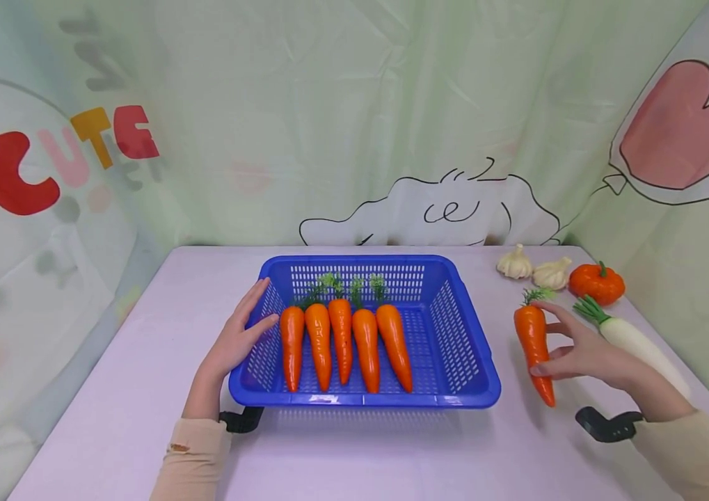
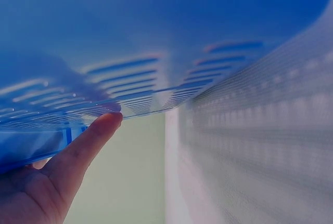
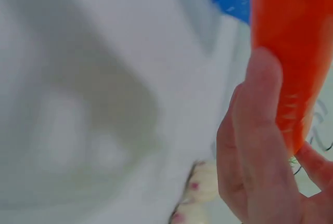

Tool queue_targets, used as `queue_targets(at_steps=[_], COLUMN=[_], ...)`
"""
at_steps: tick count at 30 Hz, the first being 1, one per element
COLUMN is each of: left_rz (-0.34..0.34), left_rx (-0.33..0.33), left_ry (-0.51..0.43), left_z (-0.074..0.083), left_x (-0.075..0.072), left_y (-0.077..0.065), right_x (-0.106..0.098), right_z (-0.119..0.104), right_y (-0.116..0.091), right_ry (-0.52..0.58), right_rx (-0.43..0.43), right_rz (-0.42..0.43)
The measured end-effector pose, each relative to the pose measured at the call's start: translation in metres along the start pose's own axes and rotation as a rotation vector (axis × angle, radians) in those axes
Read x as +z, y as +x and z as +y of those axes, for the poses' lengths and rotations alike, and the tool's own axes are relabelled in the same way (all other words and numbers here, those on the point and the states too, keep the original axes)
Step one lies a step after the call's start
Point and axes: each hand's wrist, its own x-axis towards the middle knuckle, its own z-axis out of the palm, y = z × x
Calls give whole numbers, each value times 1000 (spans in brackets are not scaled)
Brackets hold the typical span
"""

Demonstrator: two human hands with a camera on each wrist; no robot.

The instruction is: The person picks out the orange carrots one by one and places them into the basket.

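My right hand (image 1: pixel 586 348) grips a carrot (image 1: pixel 532 337) with a green leafy top, thumb on its lower part and fingers near its top. It is to the right of the blue basket (image 1: pixel 363 400). In the right wrist view, the orange carrot (image 3: pixel 289 42) rises from the fingers (image 3: pixel 263 125). Several more carrots (image 1: pixel 341 341) lie side by side in the basket, leafy ends to the back. My left hand (image 1: pixel 235 341) rests at the basket's left side with straight fingers. The left wrist view shows its thumb (image 2: pixel 86 151) touching the slotted blue wall (image 2: pixel 171 21).
At the right stand two garlic bulbs (image 1: pixel 514 263), an orange pumpkin (image 1: pixel 597 283) and a white radish (image 1: pixel 645 351) with green stalks. They are on a pale tabletop (image 1: pixel 141 390). A printed curtain (image 1: pixel 354 125) hangs behind and at both sides.
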Motion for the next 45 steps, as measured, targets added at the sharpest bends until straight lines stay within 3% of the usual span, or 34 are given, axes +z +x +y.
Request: queue_targets(at_steps=[7,17,28,35,38,45], left_rz=[1,2,1,-1,-5,-10], left_rx=[18,21,14,7,-3,-4], left_ry=[8,5,7,0,-1,-6], left_z=[-3,-3,-3,-1,4,38], left_x=[0,0,0,1,0,-4], left_y=[1,1,1,0,-2,-14], right_x=[0,10,26,41,47,58], right_z=[-29,-69,-97,-106,-106,-103], right_y=[7,21,40,51,55,64], right_ry=[83,57,75,47,54,-24], right_rx=[-68,-127,-116,-107,-114,-140], right_rz=[-35,-65,-197,-227,-231,-217])
